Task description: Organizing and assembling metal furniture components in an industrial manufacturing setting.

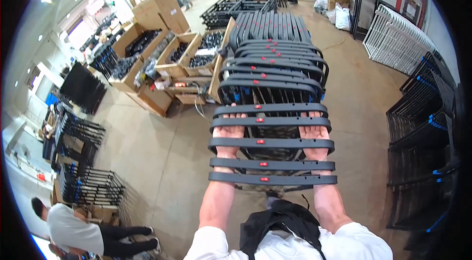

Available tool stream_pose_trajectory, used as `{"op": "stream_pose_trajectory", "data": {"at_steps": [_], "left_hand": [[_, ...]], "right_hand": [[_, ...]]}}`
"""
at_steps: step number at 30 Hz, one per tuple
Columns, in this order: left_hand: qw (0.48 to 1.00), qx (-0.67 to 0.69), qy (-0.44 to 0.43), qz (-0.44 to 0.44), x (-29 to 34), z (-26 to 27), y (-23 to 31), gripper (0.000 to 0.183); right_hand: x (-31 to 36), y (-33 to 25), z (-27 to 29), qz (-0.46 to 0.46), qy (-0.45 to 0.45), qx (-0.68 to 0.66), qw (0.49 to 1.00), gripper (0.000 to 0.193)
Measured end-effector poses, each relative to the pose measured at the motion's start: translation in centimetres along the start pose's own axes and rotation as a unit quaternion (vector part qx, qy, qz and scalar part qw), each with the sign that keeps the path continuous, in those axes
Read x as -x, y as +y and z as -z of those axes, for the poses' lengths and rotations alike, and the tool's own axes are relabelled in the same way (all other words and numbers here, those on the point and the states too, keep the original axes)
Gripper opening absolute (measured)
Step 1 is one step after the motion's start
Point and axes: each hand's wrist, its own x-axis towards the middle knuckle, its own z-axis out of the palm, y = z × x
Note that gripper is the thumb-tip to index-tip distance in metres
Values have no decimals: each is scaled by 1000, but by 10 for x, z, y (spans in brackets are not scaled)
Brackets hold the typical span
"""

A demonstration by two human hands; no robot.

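Note:
Several dark grey rounded bar frames with small red labels, the nearest a bar frame [285,180], lie across my forearms and hands. My left hand [229,132] reaches forward beneath the bars at their left end, palm up, fingers stretched out. At the right end my right hand [314,132] lies the same way, its fingers partly covered by a bar. Neither hand is wrapped round a bar. Just beyond my fingertips stands a long row of similar frames [273,84], packed close together, with red labels on top.
Left of the row stand wooden bins [171,70] of black parts. White frames [393,38] and black frames [418,127] lean along the right wall. A person [73,230] bends at lower left beside stacked black frames [98,186]. Other people are farther back.

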Motion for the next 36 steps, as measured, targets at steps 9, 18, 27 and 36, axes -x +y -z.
{"op": "stream_pose_trajectory", "data": {"at_steps": [9,18,27,36], "left_hand": [[996,20,52,67,-70,20,28,59],[974,73,2,214,-102,43,36,57],[958,30,100,268,-140,67,89,41],[925,-83,161,333,-138,66,56,41]], "right_hand": [[-40,40,8,26,-7,13,1000,52],[-55,51,14,95,42,50,993,54],[-105,106,64,-14,365,60,929,19],[-103,72,36,-59,418,144,895,11]]}}
